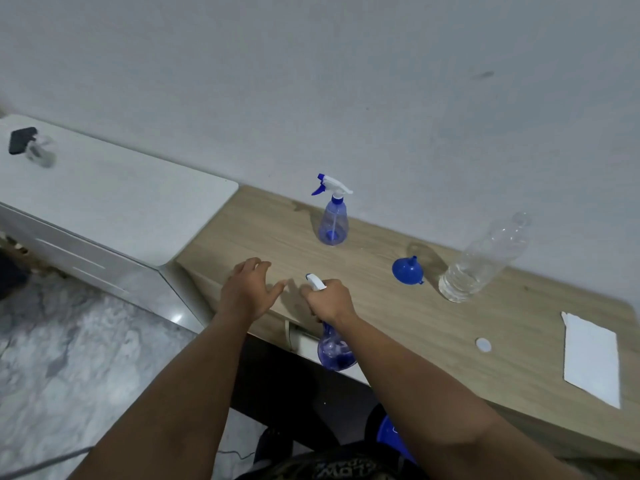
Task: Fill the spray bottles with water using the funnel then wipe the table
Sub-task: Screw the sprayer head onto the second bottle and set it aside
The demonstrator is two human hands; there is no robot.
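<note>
Right hand (330,299) grips the spray head of a blue spray bottle (335,351), fingers curled round the neck and trigger. The bottle is held over the near edge of the wooden table (398,317), long axis running from the hand down toward the person; white nozzle tip points away and left, base toward the camera. Contents hard to read through the tinted wall.

Left hand (247,289) hovers just left of it, fingers spread and loosely bent, holding nothing, thumb reaching toward the nozzle.

Second spray bottle (333,223) stands upright near the wall, well apart from the hands, nozzle pointing left, dip tube visible inside; water level unclear.

Blue funnel (408,270) lies mouth-down on the table, spout pointing up and away, between the far bottle and a clear water bottle (481,261). That bottle stands uncapped, appears tilted by the lens, water in its lower part only. Its white cap (483,345) lies near a folded white tissue (592,362) at the right.
</note>
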